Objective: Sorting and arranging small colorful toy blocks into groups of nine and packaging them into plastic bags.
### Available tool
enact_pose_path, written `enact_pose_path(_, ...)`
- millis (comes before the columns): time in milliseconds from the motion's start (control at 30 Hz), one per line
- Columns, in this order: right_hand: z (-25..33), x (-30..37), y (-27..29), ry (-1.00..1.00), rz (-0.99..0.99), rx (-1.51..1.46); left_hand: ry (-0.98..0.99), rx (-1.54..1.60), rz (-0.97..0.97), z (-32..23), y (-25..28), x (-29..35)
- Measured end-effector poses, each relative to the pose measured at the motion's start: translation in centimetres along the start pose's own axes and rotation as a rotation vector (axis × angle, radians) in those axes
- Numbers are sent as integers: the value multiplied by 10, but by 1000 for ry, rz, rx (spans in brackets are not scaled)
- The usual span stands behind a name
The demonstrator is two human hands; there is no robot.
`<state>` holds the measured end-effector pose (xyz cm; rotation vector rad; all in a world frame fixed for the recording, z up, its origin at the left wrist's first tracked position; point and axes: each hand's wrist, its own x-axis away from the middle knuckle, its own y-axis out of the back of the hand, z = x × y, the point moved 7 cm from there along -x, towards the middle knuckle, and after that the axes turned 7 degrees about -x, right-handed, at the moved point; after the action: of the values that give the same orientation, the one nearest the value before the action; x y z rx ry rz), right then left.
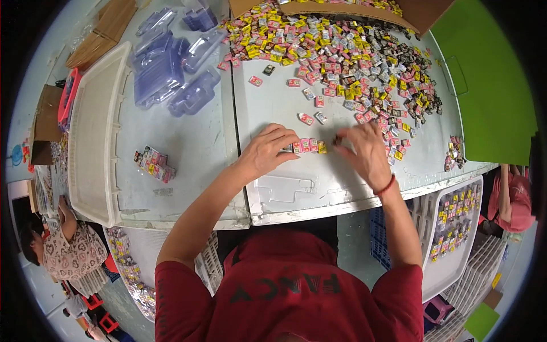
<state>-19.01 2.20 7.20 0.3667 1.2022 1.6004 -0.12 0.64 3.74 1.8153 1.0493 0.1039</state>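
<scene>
Both grips sit on the short row of small packets (pixel 307 146) at the middle of the bench (pixel 273 108). Your left hand (pixel 266 151) has fingers curled, tips pinching the left end of the row. Your right hand (pixel 364 154) is fingers-down at the right end; can't tell whether it has a packet clamped or just touches one.

Progress as I read it:
- Row in hand: a few packets lined up edge to edge, pink ones plus a yellow one. Short, looks partly built.
- Done so far: one finished-looking bundle (pixel 155 164) lies apart to your left, near the white tray (pixel 94 131). That tray looks unfilled from here.
- Filled trays (pixel 456 219) of sorted packets sit below the bench edge on your right, so some output is stacked.
- Left to do: the big loose pile (pixel 347 57) across the far side of the bench is barely dented; more spill from the cardboard box (pixel 342 8).
- Clear plastic shells (pixel 171 68) at the far left lie loose, none loaded as far as I can see.

Judgement: early, bulk of the sorting is ahead.
</scene>
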Motion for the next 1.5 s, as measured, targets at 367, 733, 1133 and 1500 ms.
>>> enact_pose_path(367, 1, 9, -11, -78, -119, -69, 89, 69, 3, 2, 0, 3)
enact_pose_path(733, -17, -2, -12, -175, -206, -8, 117, 50, 57, 6, 2, 10)
enact_pose_path(1133, -11, 47, -10, -299, -163, -215, 44, 8, -13, 0, 5, 6)
enact_pose_path(1500, 1, 37, -28, -175, -122, -111, 86, 38, 106, 0, -6, -2)
